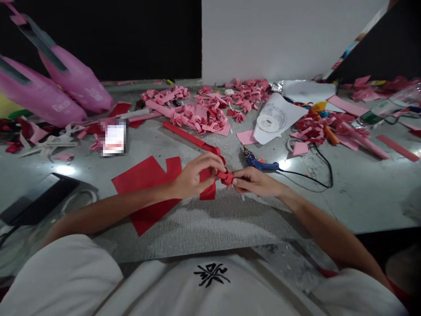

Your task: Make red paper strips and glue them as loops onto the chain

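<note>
Between both hands is a small red folded paper piece (225,177), looped like a little flower. My left hand (197,174) pinches it from the left with thumb and forefinger. From the right, my right hand (255,181) grips its other side with closed fingers. A long red paper strip (187,135) runs from the upper left down toward the piece; whether the two are joined I cannot tell. Red paper sheets (148,215) lie under my left hand and forearm. Beyond my right hand lies a blue glue gun (261,163), its nozzle toward the upper left.
Pink paper flowers (197,112) are heaped along the back. A white paper sheet (279,114) with a tape roll (267,123) lies right of them. A plastic bottle (388,107) rests far right, a black device (33,197) far left. Pink bottle-shaped bags (79,83) stand at upper left.
</note>
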`<state>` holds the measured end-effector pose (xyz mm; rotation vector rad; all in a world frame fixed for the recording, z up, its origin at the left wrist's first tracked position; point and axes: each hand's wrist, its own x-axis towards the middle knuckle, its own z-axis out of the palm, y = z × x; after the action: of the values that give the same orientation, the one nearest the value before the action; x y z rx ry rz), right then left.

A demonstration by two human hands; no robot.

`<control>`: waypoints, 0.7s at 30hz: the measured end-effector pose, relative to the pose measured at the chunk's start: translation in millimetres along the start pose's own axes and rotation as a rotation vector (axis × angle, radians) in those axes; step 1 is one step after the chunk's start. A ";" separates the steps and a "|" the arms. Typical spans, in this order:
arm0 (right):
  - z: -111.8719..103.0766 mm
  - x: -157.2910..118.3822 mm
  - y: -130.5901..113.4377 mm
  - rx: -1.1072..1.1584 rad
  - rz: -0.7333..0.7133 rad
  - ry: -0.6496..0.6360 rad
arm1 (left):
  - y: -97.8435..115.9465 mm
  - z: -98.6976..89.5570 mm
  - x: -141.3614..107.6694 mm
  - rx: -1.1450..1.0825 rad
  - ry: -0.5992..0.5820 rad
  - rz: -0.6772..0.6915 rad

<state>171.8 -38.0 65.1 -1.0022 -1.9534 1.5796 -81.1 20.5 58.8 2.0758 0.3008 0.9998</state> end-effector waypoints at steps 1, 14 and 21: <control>3.5 0.9 -0.2 0.013 0.007 -0.016 | 1.9 -0.4 -1.3 -0.029 -0.069 -0.004; -1.3 3.1 1.2 -0.053 0.068 -0.042 | 10.3 -4.8 -25.3 -0.190 -0.270 0.005; -1.3 1.1 0.0 -0.136 -0.017 -0.066 | 11.9 -4.1 -34.2 -0.105 -0.335 -0.022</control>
<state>172.0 -36.4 65.2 -0.9946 -2.1326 1.5058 -108.2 -2.4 50.3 2.0953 0.0961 0.6249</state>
